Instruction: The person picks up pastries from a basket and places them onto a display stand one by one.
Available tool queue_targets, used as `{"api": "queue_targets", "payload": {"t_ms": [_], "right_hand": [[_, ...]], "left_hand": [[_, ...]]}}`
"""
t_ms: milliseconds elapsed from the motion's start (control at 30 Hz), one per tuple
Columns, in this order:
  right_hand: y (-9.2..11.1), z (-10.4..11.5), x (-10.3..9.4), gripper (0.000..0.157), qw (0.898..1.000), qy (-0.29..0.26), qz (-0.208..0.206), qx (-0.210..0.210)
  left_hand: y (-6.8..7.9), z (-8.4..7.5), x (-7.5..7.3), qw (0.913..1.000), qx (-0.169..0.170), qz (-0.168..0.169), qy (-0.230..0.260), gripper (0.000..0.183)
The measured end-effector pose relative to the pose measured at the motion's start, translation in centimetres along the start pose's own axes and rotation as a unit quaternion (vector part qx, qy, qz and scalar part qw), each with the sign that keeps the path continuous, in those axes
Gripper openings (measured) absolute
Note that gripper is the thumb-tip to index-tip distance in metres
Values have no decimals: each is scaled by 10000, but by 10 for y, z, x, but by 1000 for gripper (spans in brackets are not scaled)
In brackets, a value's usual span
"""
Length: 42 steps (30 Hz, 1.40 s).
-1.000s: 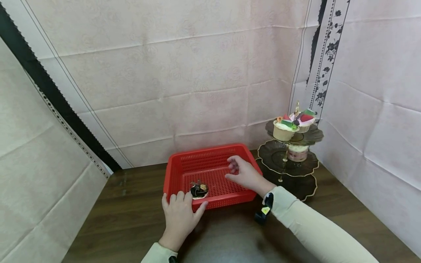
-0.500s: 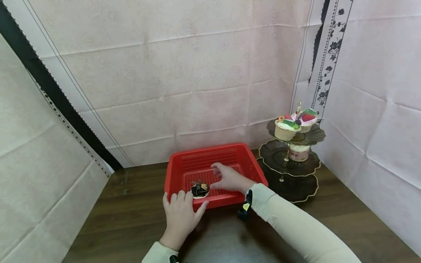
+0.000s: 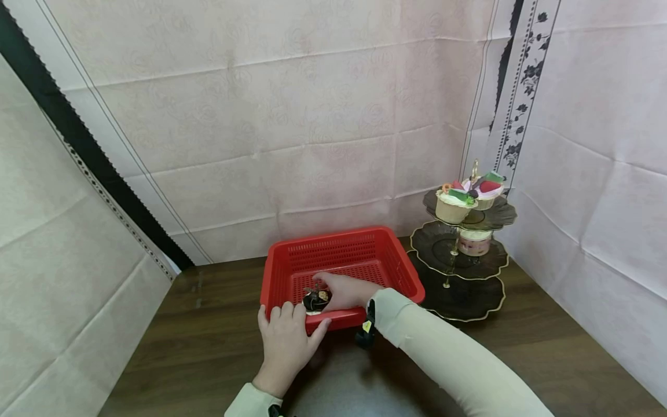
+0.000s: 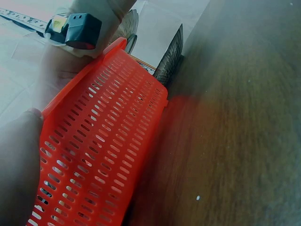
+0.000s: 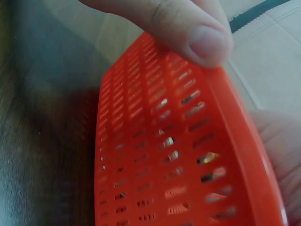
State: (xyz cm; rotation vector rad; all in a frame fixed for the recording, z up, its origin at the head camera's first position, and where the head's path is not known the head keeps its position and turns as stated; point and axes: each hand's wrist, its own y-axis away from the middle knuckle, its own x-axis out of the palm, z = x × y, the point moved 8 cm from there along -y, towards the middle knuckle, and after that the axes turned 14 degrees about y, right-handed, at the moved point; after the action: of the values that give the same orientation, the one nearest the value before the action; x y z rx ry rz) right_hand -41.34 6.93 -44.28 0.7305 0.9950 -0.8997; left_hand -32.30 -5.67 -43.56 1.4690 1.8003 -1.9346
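Observation:
A red plastic basket [image 3: 325, 236] with slotted walls rests on the wooden table. My left hand [image 3: 283, 341] holds its near rim, fingers over the edge and thumb outside; the left thumb [image 4: 19, 165] shows against the slotted wall in the left wrist view. Inside the near left part lies a cupcake [image 3: 315, 301] with a dark top and a small golden ornament. My right hand [image 3: 346, 291] reaches into the basket at the cupcake's right side, its fingers toward the far side and thumb toward the near side. Whether they press on it is hidden.
To the right stands a dark, scalloped three-tier cake stand [image 3: 458, 272]. Its top tier bears a cream cupcake [image 3: 452, 208] with fruit and another behind it; a pinkish cup-like cake [image 3: 474, 243] sits on the middle tier. Pale cloth walls [image 3: 312, 116] enclose the table.
My right hand has moved left and down across the basket to the dark-topped cupcake. The left hand keeps its place on the rim, and the cupcake lies where it was.

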Motion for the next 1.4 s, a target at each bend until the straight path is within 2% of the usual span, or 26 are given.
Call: {"api": "queue_targets", "payload": {"t_ms": [200,533,700,1133,1300,1400], "right_hand": [[-7,8,4,87,9997,221,78,-104],[-6,12,9,75,9993,108,302,199],[-5,13,9,70,9990,273,276,242],[-6,12,3,71,9976,674,8,187],[-5,7,0,68,9980,561,-242,181],[0,2,-5,71,9984,293,-402,275]], "left_hand": [[0,-1,-2,9998,135,-150,0,61],[1,0,-1,9999,75,-91,9,59],[1,1,-1,9999,71,-120,13,59],[0,0,0,9998,125,-172,38,58],[1,1,0,9996,128,-237,62,57],[1,1,0,9996,140,-246,39,59]]}}
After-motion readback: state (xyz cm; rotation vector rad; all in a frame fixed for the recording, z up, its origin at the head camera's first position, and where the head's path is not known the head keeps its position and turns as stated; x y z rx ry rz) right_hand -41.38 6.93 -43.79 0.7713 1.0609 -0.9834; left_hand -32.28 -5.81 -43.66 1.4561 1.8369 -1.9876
